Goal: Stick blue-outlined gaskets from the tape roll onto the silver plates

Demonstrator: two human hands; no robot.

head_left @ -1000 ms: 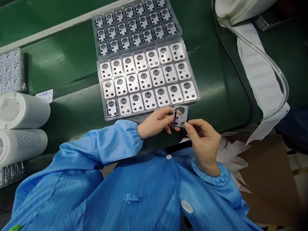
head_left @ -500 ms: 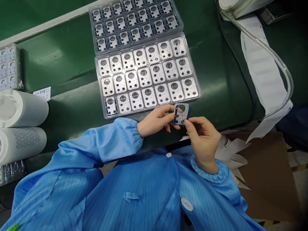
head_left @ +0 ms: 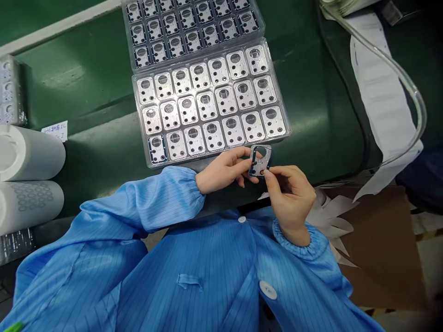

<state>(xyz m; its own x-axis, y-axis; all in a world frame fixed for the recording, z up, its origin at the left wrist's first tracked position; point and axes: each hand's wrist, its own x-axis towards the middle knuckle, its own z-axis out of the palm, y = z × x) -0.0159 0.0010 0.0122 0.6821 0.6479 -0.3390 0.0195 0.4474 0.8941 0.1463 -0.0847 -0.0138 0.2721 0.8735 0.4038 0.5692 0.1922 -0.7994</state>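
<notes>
Between my two hands is a small silver plate with a dark blue edge, tilted up, with one large round hole and smaller holes. My left hand grips its left side, fingers partly behind it. Thumb and index finger of my right hand pinch its lower right corner. Just beyond my hands lies a clear plastic tray holding rows of similar silver plates. Its near left pocket holds a plate with a dark blue edge. A second tray of blue-edged plates adjoins it at the back.
White rolls stand at the left beside a handwritten label and stacked trays. On the right, a strip of white backing paper, a clear tube and a black cable hang over the green bench. Below is brown cardboard with paper scraps.
The view has shifted slightly. Both hands keep hold of the small plate, whose tilt has altered a little; the dark blue part showing at its right edge is narrower.
</notes>
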